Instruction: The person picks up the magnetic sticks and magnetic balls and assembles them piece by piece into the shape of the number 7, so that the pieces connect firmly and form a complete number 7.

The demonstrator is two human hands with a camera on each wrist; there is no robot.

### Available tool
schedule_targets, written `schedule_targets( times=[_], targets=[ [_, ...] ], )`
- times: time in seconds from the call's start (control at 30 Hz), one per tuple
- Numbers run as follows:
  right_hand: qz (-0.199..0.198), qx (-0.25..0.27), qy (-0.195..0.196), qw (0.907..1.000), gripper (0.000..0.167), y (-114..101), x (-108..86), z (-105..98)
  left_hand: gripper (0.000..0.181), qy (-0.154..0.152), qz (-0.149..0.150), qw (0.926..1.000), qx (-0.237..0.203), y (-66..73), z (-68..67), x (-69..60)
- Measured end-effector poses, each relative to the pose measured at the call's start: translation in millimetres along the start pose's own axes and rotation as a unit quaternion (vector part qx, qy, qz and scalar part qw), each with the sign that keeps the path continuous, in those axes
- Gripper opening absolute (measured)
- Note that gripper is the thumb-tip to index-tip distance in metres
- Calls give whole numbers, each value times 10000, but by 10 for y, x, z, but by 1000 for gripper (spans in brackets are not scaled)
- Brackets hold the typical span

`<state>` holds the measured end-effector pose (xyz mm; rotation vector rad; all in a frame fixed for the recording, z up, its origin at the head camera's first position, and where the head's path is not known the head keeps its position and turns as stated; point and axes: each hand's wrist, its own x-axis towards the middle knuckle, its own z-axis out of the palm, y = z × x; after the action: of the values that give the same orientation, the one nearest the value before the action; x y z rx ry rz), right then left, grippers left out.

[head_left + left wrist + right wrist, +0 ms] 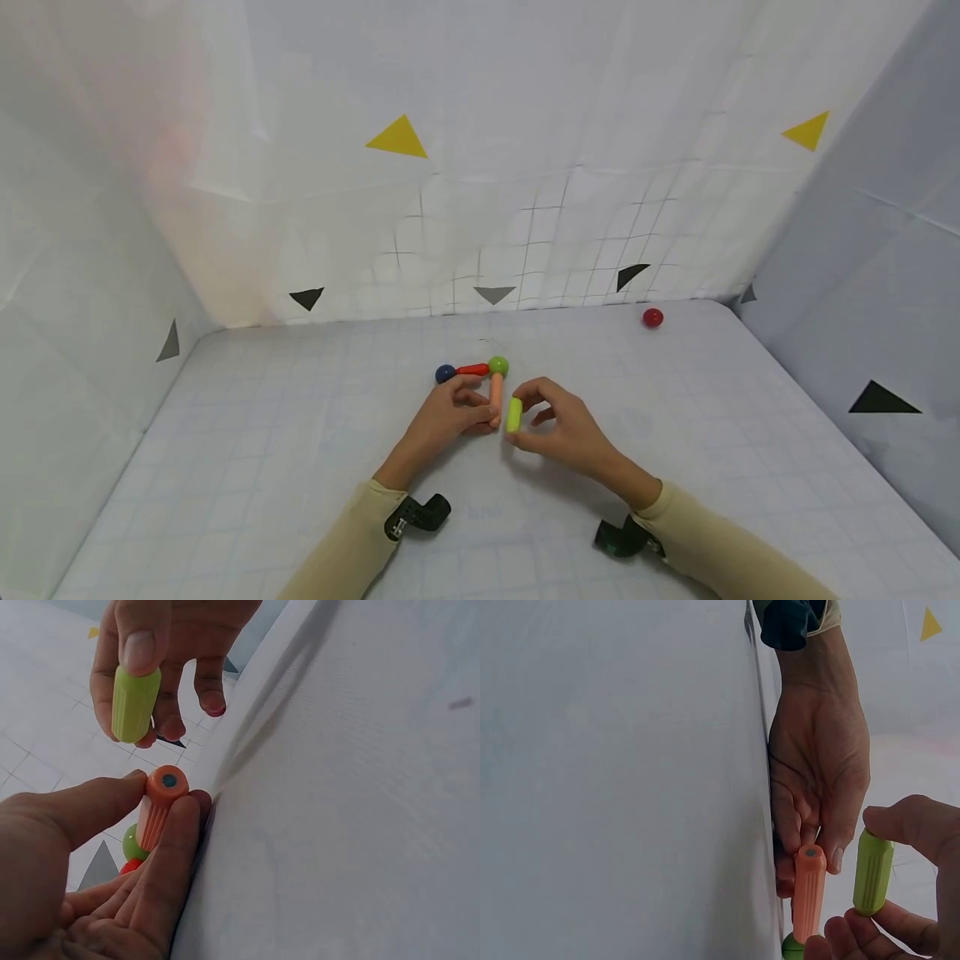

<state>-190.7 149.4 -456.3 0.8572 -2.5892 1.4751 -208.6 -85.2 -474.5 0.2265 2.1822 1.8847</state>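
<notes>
My left hand (444, 418) pinches an orange stick (497, 392) near its free end, a dark dot showing on that end face (169, 781). The stick's far end meets a green ball (498, 365), joined by a red stick (473, 369) to a dark blue ball (445, 373). Just right of the orange stick, my right hand (564, 427) holds a short yellow-green stick (513, 414) by its two ends between thumb and fingers. In the right wrist view the yellow-green stick (873, 873) and orange stick (810, 892) stand apart.
A red ball (653, 317) lies near the back right edge of the white table (300, 467). White sheets (315, 183) with yellow, black and grey triangles rise behind and on both sides. Each wrist wears a dark camera.
</notes>
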Motion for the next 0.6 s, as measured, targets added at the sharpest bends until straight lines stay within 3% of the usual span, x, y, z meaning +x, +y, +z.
schedule_targets(
  times=[0.33,0.6],
  targets=[
    [-48,100,-310,9995,49,-29,-47,72,56,36,162,9993,348,-3,-16,3],
    [-22,75,-393,9992,49,-63,-69,105,56,31,151,9996,225,-19,-9,10]
  ],
)
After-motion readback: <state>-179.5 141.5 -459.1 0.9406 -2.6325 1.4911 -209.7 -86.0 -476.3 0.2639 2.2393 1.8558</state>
